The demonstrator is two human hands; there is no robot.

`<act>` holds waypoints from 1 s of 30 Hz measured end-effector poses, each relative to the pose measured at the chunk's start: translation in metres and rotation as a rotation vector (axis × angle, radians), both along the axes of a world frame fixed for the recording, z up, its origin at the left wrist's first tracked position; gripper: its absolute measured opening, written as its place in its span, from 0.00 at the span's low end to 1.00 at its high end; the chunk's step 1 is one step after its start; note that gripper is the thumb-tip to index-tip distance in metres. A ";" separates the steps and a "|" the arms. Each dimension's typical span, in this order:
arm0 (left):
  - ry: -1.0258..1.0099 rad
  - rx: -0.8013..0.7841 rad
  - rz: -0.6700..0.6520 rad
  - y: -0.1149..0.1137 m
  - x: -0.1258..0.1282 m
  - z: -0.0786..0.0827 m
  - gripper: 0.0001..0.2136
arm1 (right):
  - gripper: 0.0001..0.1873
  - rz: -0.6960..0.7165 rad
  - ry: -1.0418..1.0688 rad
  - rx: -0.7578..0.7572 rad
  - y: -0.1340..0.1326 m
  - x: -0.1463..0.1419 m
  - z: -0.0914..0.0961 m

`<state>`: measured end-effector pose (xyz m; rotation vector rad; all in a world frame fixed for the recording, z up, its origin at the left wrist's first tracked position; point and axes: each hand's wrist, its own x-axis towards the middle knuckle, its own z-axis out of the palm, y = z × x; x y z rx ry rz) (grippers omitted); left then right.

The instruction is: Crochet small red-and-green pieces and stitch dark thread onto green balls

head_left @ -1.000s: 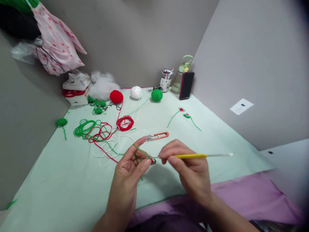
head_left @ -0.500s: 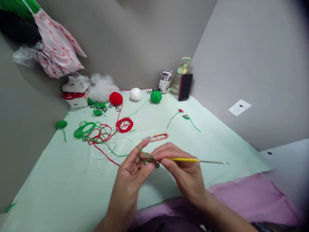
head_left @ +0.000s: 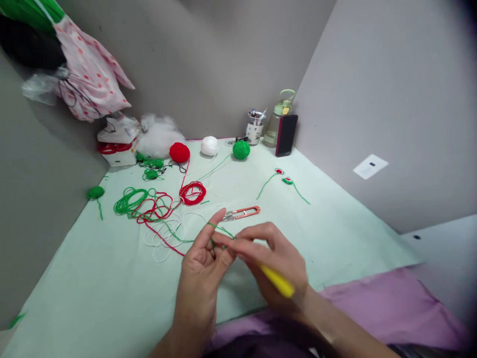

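My left hand [head_left: 204, 258] pinches a small crochet piece, mostly hidden behind the fingers, with green yarn [head_left: 219, 228] running over its raised index finger. In my right hand [head_left: 274, 253] is a crochet hook [head_left: 278, 281] with a yellow handle, blurred by motion; its tip is at the pinched piece and hidden by the fingers. The fingertips of both hands meet. Just beyond them lie orange thread snips [head_left: 246, 213]. Green, red and white strands trail from the left hand to loose yarn coils on the table.
Red [head_left: 179, 152], white [head_left: 209, 145] and green yarn balls [head_left: 241, 149] stand at the back, beside fluffy stuffing [head_left: 160, 136]. Two small finished-looking crochet pieces [head_left: 287, 181] with green tails lie at right. A phone [head_left: 286, 135] leans before a bottle [head_left: 274, 127].
My right hand has turned, so the hook's handle end now points down toward me instead of level to the right. My left hand has barely moved.
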<state>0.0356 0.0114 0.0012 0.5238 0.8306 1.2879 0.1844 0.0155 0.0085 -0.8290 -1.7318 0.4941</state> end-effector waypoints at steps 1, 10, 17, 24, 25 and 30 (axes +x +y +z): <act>-0.036 -0.024 -0.053 0.000 0.000 0.000 0.26 | 0.16 -0.011 -0.054 0.058 0.000 0.000 -0.002; 0.039 -0.022 -0.088 -0.002 -0.008 0.003 0.21 | 0.08 0.118 0.331 -0.223 0.007 0.004 0.002; 0.006 -0.048 -0.055 -0.002 -0.002 -0.004 0.23 | 0.13 0.013 -0.111 0.079 0.000 0.000 0.003; -0.061 -0.093 -0.073 0.003 -0.008 -0.007 0.20 | 0.09 0.011 0.167 -0.107 0.002 0.008 0.005; -0.026 -0.070 -0.024 0.002 -0.007 -0.006 0.22 | 0.09 0.020 0.188 -0.144 0.003 0.007 0.005; -0.061 -0.053 -0.064 -0.002 0.000 -0.005 0.28 | 0.15 -0.010 -0.138 0.136 -0.002 0.002 -0.003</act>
